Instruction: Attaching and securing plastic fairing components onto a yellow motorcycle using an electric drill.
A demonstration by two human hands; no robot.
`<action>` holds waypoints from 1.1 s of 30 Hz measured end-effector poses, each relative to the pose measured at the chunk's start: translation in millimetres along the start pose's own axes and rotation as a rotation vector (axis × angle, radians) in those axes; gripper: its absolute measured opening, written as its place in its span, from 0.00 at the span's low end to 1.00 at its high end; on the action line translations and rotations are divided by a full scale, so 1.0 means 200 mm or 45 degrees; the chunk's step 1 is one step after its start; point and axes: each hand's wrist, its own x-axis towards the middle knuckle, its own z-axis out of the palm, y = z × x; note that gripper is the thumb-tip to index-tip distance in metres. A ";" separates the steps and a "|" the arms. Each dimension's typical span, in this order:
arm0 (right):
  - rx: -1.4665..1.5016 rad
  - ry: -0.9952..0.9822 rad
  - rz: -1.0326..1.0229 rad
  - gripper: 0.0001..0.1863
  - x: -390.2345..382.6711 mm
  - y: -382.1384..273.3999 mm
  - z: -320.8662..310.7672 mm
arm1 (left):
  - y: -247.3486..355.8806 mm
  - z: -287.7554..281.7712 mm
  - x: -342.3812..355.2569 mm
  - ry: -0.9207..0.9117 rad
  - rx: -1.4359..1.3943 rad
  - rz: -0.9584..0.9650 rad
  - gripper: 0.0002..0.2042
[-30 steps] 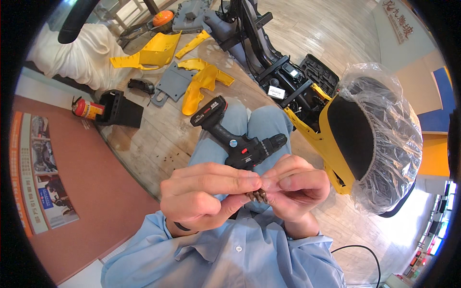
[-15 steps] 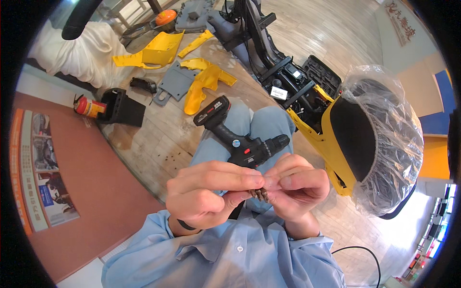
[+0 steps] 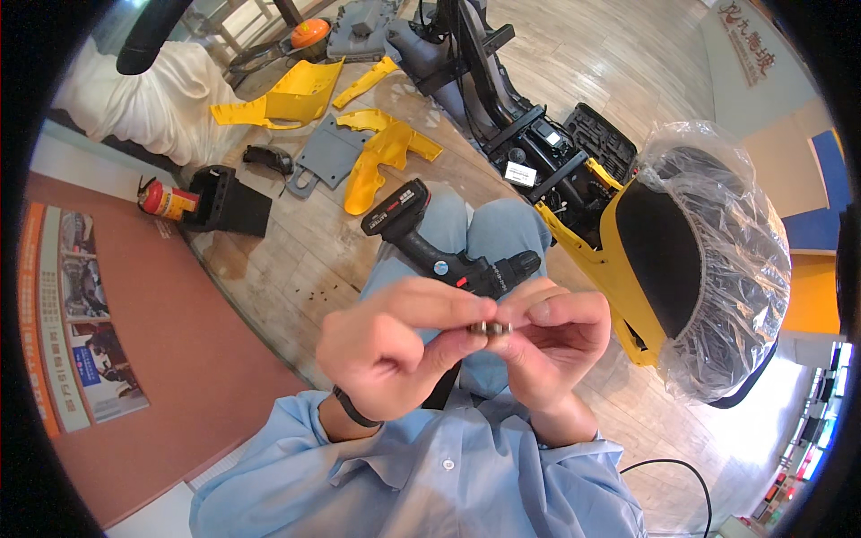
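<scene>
In front of my chest, a small cluster of brownish metal pieces (image 3: 489,329) is pinched between both hands. They look like short screws, but most of each piece is hidden by the fingertips. My left hand (image 3: 390,327) is closed on the cluster from one side, thumb below and fingers above. From the other side my right hand (image 3: 558,336) pinches it with thumb and forefinger, its other fingers curled. Just beyond the hands, a black cordless drill (image 3: 430,254) lies across my thighs, its battery end to the left and its chuck to the right.
Yellow body panels (image 3: 386,161) and a grey plate (image 3: 327,154) lie on the wooden floor. Tiny dark screws (image 3: 320,293) are scattered left of my knees. A partly stripped scooter (image 3: 529,143) with a plastic-covered seat (image 3: 726,269) stands at right. A black bin (image 3: 238,202) stands at left beside a fire extinguisher (image 3: 166,199).
The metal pieces have tilted from hanging below the fingertips to lying level between them. My left hand has turned, showing more of the wristband. The drill has not moved.
</scene>
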 end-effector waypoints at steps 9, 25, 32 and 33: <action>0.073 0.016 0.217 0.14 0.00 -0.04 0.00 | 0.03 0.04 0.01 0.203 -0.256 -0.442 0.21; 0.175 0.160 0.333 0.17 0.00 -0.04 0.00 | 0.01 0.07 0.01 0.172 -0.302 -0.515 0.19; 0.055 0.105 0.126 0.15 0.00 -0.01 -0.01 | 0.01 0.10 0.00 0.274 -0.447 -0.501 0.15; -0.004 0.079 0.092 0.14 0.00 -0.01 -0.02 | 0.02 0.10 0.00 0.243 -0.401 -0.474 0.14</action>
